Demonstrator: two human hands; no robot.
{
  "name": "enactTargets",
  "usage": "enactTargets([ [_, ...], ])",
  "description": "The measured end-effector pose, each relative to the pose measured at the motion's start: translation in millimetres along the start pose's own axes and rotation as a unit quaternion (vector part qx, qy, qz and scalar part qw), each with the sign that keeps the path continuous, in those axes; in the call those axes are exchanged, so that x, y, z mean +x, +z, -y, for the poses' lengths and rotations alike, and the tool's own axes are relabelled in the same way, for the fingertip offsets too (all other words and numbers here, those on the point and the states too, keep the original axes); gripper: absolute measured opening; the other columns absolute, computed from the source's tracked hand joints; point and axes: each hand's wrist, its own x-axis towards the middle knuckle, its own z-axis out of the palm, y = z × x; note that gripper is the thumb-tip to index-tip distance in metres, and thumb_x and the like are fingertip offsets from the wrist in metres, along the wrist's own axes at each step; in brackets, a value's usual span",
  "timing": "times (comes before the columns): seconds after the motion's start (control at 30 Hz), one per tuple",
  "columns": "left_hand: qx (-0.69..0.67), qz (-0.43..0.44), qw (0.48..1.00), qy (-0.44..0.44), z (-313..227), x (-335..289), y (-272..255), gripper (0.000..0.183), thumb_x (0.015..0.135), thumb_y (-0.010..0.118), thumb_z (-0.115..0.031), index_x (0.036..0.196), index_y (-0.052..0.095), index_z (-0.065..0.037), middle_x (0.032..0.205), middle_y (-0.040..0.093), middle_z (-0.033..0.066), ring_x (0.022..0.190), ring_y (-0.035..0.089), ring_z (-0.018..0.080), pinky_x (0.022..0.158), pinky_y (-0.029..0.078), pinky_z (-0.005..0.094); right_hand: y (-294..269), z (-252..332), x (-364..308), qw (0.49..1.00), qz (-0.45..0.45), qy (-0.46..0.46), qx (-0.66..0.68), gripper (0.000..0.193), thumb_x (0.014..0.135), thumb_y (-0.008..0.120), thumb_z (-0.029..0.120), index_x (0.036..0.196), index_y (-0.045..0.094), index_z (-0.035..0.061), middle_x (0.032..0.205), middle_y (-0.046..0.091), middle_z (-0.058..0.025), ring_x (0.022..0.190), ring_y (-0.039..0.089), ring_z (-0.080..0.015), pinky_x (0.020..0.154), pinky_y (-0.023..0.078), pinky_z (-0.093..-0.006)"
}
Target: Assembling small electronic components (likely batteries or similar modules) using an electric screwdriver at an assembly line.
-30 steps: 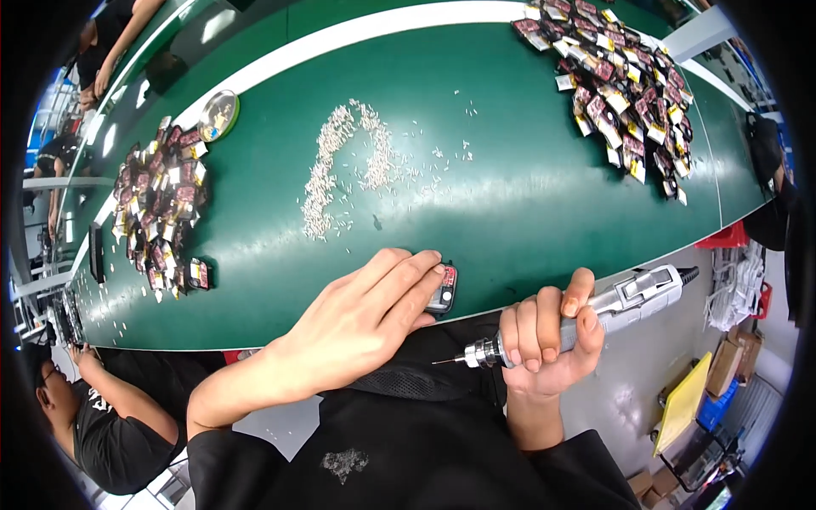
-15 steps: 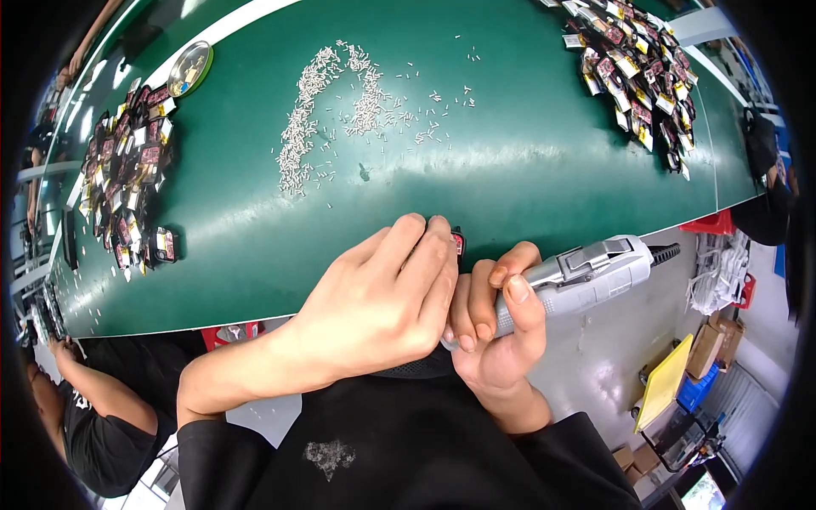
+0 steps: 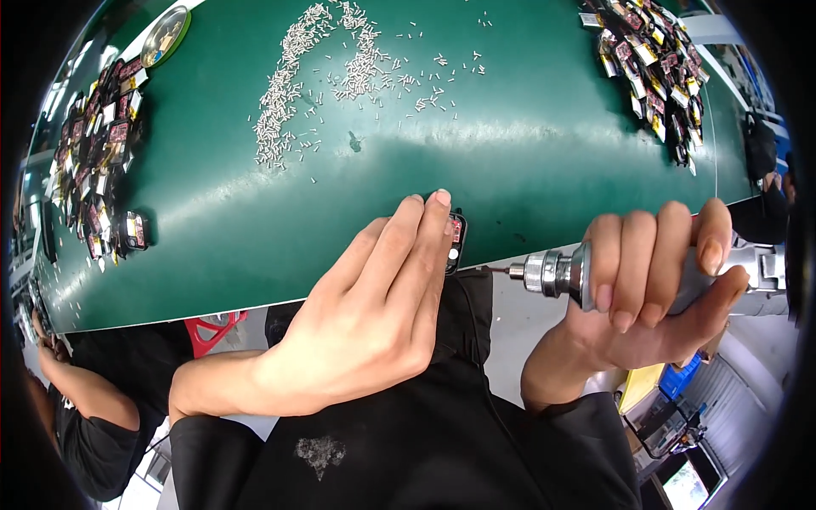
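Observation:
My left hand (image 3: pixel 365 310) is at the table's near edge, fingers pressed together, its thumb out of sight. Along its fingertips it holds a small black device (image 3: pixel 456 244) with red and white parts inside, partly covered by the fingers. My right hand (image 3: pixel 659 276) is wrapped round a grey electric screwdriver (image 3: pixel 551 274) with a metal nose, held sideways beyond the table edge. Its thin bit points left toward the device, with a gap between them. On the green table (image 3: pixel 212 229), a loose heap of small silvery screw-like pieces (image 3: pixel 276 115) lies farther off.
Piles of similar black devices lie at the left (image 3: pixel 98 161) and far right (image 3: pixel 650 72). One device (image 3: pixel 137 229) sits apart beside the left pile. A round green-rimmed dish (image 3: pixel 166 36) stands at the far left. Another person's arm (image 3: pixel 93 387) shows at the lower left.
My right hand has moved right with the screwdriver, away from the left hand, and its nose and bit now show. More of the device is visible. The table scene has shifted slightly up.

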Motion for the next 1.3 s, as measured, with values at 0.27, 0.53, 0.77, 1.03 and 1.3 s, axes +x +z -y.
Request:
enactTargets([
  [0.27, -0.011, -0.039, 0.999, -0.012, 2.6, -3.8, 8.1, 0.040, 0.056, 0.062, 0.002, 0.094, 0.062, 0.017, 0.107, 0.060, 0.0269, 0.095, 0.061, 0.0354, 0.079, 0.055, 0.0379, -6.9, -23.7, 16.0, 1.000, 0.016, 0.017, -0.013, 0.032, 0.099, 0.039, 0.036, 0.096, 0.052, 0.0072, 0.055, 0.040, 0.0011, 0.043, 0.037, -0.0086, 0.049, 0.036, -0.0251],
  [0.53, -0.018, -0.054, 0.998, -0.008, 3.8, -2.9, 11.4, 0.038, 0.056, 0.063, 0.003, 0.091, 0.062, 0.017, 0.106, 0.061, 0.0262, 0.092, 0.061, 0.0342, 0.077, 0.055, 0.0371, -7.3, -28.6, 16.7, 0.996, 0.050, 0.042, -0.060, 0.029, 0.100, 0.038, 0.036, 0.093, 0.047, 0.0099, 0.056, 0.040, 0.0021, 0.043, 0.036, -0.0074, 0.048, 0.037, -0.0245],
  [0.77, -0.036, -0.014, 0.999, 0.019, 14.7, 0.3, -1.9, 0.038, 0.059, 0.060, -0.002, 0.092, 0.061, 0.016, 0.113, 0.058, 0.0277, 0.098, 0.058, 0.0351, 0.081, 0.054, 0.0381, -2.2, -28.3, 27.2, 0.987, 0.111, 0.066, -0.096, 0.024, 0.098, 0.043, 0.032, 0.089, 0.042, 0.0095, 0.056, 0.040, 0.0026, 0.041, 0.034, -0.0065, 0.047, 0.037, -0.0235],
  [1.03, 0.012, -0.032, 0.999, 0.026, 13.9, -12.5, -7.5, 0.041, 0.068, 0.058, -0.011, 0.100, 0.061, 0.015, 0.112, 0.061, 0.0227, 0.108, 0.056, 0.0325, 0.094, 0.047, 0.0363, 7.3, -41.1, 29.9, 0.993, 0.111, 0.045, -0.009, 0.023, 0.089, 0.061, 0.017, 0.084, 0.042, 0.0062, 0.049, 0.038, 0.0009, 0.035, 0.033, -0.0088, 0.034, 0.031, -0.0223],
  [1.3, 0.125, -0.191, 0.935, -0.271, 101.3, -82.9, -85.7, 0.046, 0.071, 0.065, 0.006, 0.116, 0.055, 0.002, 0.118, 0.057, 0.0180, 0.107, 0.055, 0.0357, 0.094, 0.044, 0.0426, -17.3, -12.8, 2.0, 0.990, 0.005, -0.077, 0.117, 0.020, 0.093, 0.057, 0.018, 0.086, 0.041, 0.0070, 0.046, 0.038, 0.0013, 0.032, 0.035, -0.0068, 0.034, 0.036, -0.0199],
])
